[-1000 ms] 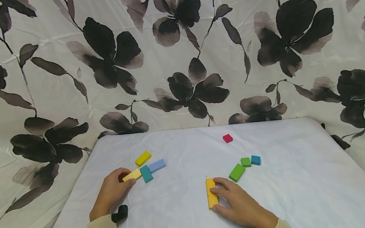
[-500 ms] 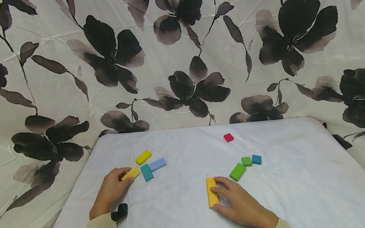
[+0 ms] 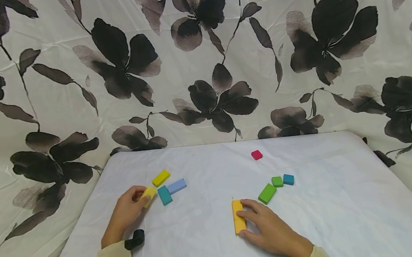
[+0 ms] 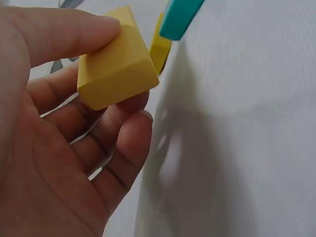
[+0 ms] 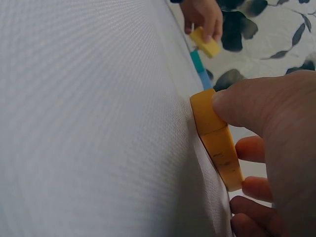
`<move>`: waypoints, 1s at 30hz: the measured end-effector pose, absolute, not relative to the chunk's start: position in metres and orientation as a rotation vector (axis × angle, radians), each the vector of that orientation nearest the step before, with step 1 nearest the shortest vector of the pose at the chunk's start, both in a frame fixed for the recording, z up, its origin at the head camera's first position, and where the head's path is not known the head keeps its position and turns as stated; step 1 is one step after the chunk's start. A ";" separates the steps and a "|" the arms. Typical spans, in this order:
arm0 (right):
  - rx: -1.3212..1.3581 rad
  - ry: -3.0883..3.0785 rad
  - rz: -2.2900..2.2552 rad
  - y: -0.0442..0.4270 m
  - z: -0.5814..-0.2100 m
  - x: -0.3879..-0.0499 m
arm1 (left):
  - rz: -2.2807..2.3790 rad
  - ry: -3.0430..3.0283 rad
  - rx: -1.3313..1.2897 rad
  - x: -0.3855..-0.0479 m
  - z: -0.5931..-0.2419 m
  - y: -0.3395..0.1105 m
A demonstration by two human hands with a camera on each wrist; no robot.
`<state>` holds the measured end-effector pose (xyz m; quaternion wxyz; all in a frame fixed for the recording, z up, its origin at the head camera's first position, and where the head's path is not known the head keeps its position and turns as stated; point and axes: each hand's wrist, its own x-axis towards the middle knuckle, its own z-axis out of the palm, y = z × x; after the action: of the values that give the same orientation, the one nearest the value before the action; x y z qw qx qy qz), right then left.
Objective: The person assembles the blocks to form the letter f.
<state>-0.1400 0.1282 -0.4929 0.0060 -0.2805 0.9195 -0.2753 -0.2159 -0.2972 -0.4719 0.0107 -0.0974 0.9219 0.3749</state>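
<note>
My left hand point(image 3: 125, 211) pinches a pale yellow block point(image 3: 150, 195) between thumb and fingers, tilted and raised off the cloth. In the left wrist view the thumb lies along one face of this block point(image 4: 118, 69). Just right of it lies a teal block point(image 3: 165, 195), touching a light blue block point(image 3: 177, 185); a yellow block point(image 3: 161, 178) lies behind them. My right hand point(image 3: 274, 230) grips a long orange-yellow block point(image 3: 239, 219) on the table, thumb at its near end. The right wrist view shows a line across this block point(image 5: 217, 140); whether it is a seam or an edge I cannot tell.
Beyond the right hand lie a long green block point(image 3: 267, 193), a small green block point(image 3: 277, 182) and a blue block point(image 3: 288, 179) in a bent row. A red block point(image 3: 257, 155) sits near the back edge. A floral cloth point(image 3: 200, 63) hangs behind the white-covered table point(image 3: 201, 161).
The left hand has drawn the pale yellow block leftward, away from the teal block, and tilted it up more steeply. The right hand and its block have stayed in place.
</note>
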 end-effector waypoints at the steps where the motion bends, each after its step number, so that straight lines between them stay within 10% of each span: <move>1: -0.881 2.880 -0.862 0.128 -0.493 -0.140 | 1.188 2.870 -0.292 -0.216 -0.471 -0.297; 30: -0.833 2.858 -0.845 0.126 -0.492 -0.140 | 1.363 2.783 -0.041 -0.222 -0.474 -0.263</move>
<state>-0.1399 0.1258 -0.4919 0.0235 -0.2692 0.9232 -0.2731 -0.2219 -0.2629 -0.4743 0.0214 -0.0133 0.8978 0.4397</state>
